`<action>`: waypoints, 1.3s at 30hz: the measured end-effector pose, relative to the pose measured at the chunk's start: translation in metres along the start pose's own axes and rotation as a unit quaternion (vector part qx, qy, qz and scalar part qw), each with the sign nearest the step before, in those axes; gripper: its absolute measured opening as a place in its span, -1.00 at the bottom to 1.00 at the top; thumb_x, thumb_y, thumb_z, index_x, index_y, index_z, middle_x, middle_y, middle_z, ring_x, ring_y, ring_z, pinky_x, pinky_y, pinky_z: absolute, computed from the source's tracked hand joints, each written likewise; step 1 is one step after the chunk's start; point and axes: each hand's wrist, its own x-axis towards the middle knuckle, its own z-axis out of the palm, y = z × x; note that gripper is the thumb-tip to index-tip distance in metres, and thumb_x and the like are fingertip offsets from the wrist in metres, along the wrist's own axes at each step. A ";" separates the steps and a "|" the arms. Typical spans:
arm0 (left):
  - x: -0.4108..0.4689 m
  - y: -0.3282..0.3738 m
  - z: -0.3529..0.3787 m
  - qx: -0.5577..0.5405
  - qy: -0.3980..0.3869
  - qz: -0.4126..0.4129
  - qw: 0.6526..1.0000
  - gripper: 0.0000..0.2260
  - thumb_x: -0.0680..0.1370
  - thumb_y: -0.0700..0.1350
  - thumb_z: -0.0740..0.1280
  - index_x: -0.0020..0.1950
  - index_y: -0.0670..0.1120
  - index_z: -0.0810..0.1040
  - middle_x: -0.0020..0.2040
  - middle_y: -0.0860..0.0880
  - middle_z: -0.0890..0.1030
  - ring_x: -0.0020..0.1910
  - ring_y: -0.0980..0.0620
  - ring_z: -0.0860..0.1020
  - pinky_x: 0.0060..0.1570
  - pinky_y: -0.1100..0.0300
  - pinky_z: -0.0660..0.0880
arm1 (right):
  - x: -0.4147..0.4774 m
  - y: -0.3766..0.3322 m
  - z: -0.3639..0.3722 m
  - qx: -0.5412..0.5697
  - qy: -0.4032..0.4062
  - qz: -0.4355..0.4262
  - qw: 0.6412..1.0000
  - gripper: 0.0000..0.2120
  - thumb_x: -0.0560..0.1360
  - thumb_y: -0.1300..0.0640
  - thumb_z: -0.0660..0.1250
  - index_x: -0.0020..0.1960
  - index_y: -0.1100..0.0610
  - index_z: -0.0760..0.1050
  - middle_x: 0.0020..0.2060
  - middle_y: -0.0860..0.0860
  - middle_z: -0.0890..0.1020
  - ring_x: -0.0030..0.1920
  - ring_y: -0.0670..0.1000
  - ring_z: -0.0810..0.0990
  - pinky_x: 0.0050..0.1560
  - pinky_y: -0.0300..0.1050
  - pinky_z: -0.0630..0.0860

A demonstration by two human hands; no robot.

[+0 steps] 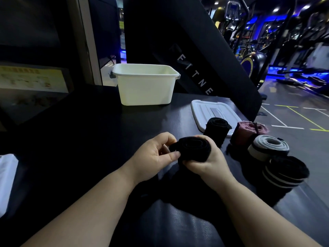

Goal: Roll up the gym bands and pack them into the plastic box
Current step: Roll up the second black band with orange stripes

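A black gym band (193, 148), partly rolled, sits between both hands above the dark mat. My right hand (208, 161) grips the roll from underneath and behind. My left hand (154, 155) pinches its loose end with thumb and fingers. The unrolled tail (170, 189) trails down toward me across the mat. To the right stand rolled bands: a black one (217, 129), a pink one (249, 132), a grey-and-white one (268, 147) and a black striped one (284, 173). The white plastic box (145, 86) stands open at the back, with nothing visible inside.
The box's white lid (210, 113) lies flat behind the rolled bands. A white object (7, 177) sits at the left edge. A black slanted machine panel (195, 50) rises behind the box. The mat's right edge drops to the gym floor (293, 118).
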 end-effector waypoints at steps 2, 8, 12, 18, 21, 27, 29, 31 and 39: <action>0.003 0.001 0.004 0.021 0.015 -0.004 1.000 -0.87 0.52 -0.15 0.42 -0.16 0.01 0.51 -0.41 0.14 0.43 -0.40 0.19 0.37 -0.31 0.38 0.33 | -0.001 0.000 0.000 -0.006 0.034 -0.007 0.999 -0.52 0.11 0.03 0.49 0.01 -0.07 0.48 -0.07 0.01 0.65 -0.03 -0.03 0.64 0.08 -0.10 0.54; 0.006 -0.001 0.011 0.045 0.033 -0.033 0.998 -0.95 0.54 -0.07 0.39 -0.06 0.00 0.55 -0.32 -0.03 0.46 -0.36 0.15 0.38 -0.28 0.29 0.38 | -0.001 0.004 0.000 0.000 0.032 0.012 0.999 -0.50 0.12 -0.02 0.49 0.03 -0.16 0.44 -0.03 -0.02 0.63 0.01 -0.06 0.61 0.15 0.02 0.53; 0.003 0.000 0.006 0.049 0.006 -0.026 0.998 -0.89 0.58 -0.08 0.34 0.07 -0.07 0.54 -0.28 0.10 0.52 -0.31 0.15 0.49 -0.22 0.32 0.46 | -0.003 0.003 -0.001 0.050 -0.031 0.037 0.998 -0.43 0.16 0.11 0.55 0.10 -0.08 0.41 0.02 -0.06 0.64 0.05 -0.11 0.61 0.18 -0.05 0.51; 0.007 0.002 0.008 0.069 0.014 -0.015 0.997 -0.89 0.57 -0.10 0.36 -0.15 -0.06 0.57 -0.39 0.14 0.50 -0.39 0.19 0.42 -0.29 0.33 0.37 | -0.003 -0.001 0.002 0.057 0.009 0.017 0.998 -0.50 0.18 0.20 0.51 0.07 0.06 0.43 -0.15 -0.05 0.62 -0.11 -0.15 0.59 -0.03 -0.19 0.53; 0.006 0.003 0.011 0.024 0.024 0.000 0.999 -0.83 0.57 -0.15 0.36 -0.23 -0.07 0.54 -0.38 0.11 0.46 -0.36 0.18 0.38 -0.28 0.31 0.34 | -0.004 -0.002 0.005 0.050 0.043 0.008 0.998 -0.49 0.18 0.18 0.51 0.08 0.09 0.43 -0.15 -0.04 0.63 -0.13 -0.13 0.61 -0.05 -0.21 0.53; 0.005 -0.003 0.018 -0.004 0.017 0.013 1.000 -0.95 0.46 0.00 0.41 -0.18 0.06 0.58 -0.26 0.05 0.51 -0.28 0.10 0.46 -0.19 0.28 0.43 | -0.003 -0.005 0.006 -0.016 0.087 0.029 0.996 -0.47 0.19 0.17 0.57 0.08 0.02 0.42 -0.17 -0.08 0.61 -0.18 -0.23 0.57 -0.13 -0.38 0.47; 0.005 -0.007 0.019 -0.004 0.028 -0.001 1.000 -0.94 0.51 -0.08 0.43 -0.10 -0.03 0.59 -0.26 0.09 0.50 -0.30 0.13 0.44 -0.20 0.31 0.41 | -0.001 -0.004 0.006 -0.024 0.070 0.052 0.996 -0.44 0.25 0.21 0.58 0.12 -0.04 0.38 -0.12 -0.09 0.60 -0.12 -0.18 0.58 -0.09 -0.35 0.49; 0.006 -0.008 0.017 0.007 0.040 -0.007 0.999 -0.95 0.53 -0.14 0.42 -0.10 -0.09 0.58 -0.27 0.08 0.48 -0.32 0.16 0.42 -0.21 0.35 0.38 | -0.001 -0.001 0.003 -0.014 -0.004 0.090 0.996 -0.32 0.26 0.18 0.55 0.21 -0.20 0.29 0.01 -0.05 0.58 -0.02 -0.10 0.59 0.01 -0.22 0.53; 0.008 -0.015 0.000 0.032 0.046 -0.005 0.998 -0.91 0.54 -0.07 0.34 -0.14 -0.05 0.57 -0.26 0.13 0.51 -0.28 0.20 0.45 -0.16 0.32 0.39 | 0.004 0.002 -0.013 0.347 -0.154 0.158 0.911 -0.32 0.25 0.40 0.44 0.34 0.13 0.43 0.20 0.17 0.60 0.18 0.09 0.60 0.17 -0.04 0.56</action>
